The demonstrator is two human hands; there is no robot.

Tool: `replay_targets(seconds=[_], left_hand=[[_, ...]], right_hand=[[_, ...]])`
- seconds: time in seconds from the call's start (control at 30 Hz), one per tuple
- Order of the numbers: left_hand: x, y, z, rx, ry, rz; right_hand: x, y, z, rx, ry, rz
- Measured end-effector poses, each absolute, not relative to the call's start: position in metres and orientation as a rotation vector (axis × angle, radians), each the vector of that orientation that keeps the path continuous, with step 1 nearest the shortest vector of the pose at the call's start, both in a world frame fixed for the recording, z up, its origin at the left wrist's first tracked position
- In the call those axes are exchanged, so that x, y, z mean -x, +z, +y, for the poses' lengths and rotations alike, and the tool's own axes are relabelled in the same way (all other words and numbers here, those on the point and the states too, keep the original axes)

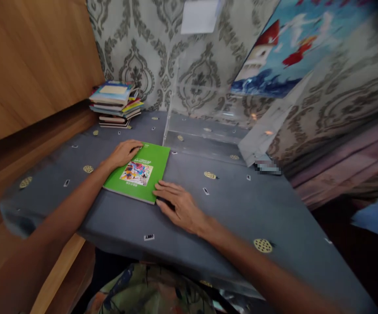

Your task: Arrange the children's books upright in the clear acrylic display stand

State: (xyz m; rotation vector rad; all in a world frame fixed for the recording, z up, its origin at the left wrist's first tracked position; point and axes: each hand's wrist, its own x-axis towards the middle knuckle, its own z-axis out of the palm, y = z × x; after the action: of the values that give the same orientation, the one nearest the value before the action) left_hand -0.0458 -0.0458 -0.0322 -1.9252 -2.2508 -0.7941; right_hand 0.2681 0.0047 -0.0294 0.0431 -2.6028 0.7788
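Observation:
A green book [144,163] with a colourful picture on its cover lies flat on the grey patterned tablecloth [228,205]. My left hand [123,152] rests on the book's far left corner, fingers curled over its edge. My right hand [178,205] lies at the book's near right corner, fingers stretched toward the edge and touching it. Neither hand has lifted the book off the cloth.
A stack of several books [115,104] stands at the table's back left, against a wooden panel [28,65]. A clear acrylic box [208,126] sits behind the green book. Patterned wallpaper and a bright poster [283,48] rise behind it.

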Motion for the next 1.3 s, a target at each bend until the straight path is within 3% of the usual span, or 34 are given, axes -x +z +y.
replay_targets(seconds=[0.17,0.47,0.67,0.87,1.13,1.3], left_hand=[[0.046,-0.035,-0.047,1.679,-0.812,-2.443],[0.048,-0.039,-0.045,1.576,-1.033,-2.495],[0.051,-0.036,-0.046,1.599,-1.406,-2.463],[0.043,-0.033,-0.051,1.191,-2.377,-2.579],[0.022,-0.017,-0.059,1.182,-2.498,-2.799],[0.013,-0.006,-0.059,1.039,-2.689,-2.671]], right_hand=[[-0.259,-0.031,0.014,0.024,0.921,-2.442],[-0.235,-0.036,0.042,0.303,0.733,-2.548],[-0.228,-0.046,0.048,0.321,0.755,-2.442],[-0.236,-0.040,0.048,0.353,0.816,-2.357],[-0.240,-0.030,0.046,0.296,0.929,-2.358],[-0.238,-0.039,0.052,0.427,1.251,-2.128]])
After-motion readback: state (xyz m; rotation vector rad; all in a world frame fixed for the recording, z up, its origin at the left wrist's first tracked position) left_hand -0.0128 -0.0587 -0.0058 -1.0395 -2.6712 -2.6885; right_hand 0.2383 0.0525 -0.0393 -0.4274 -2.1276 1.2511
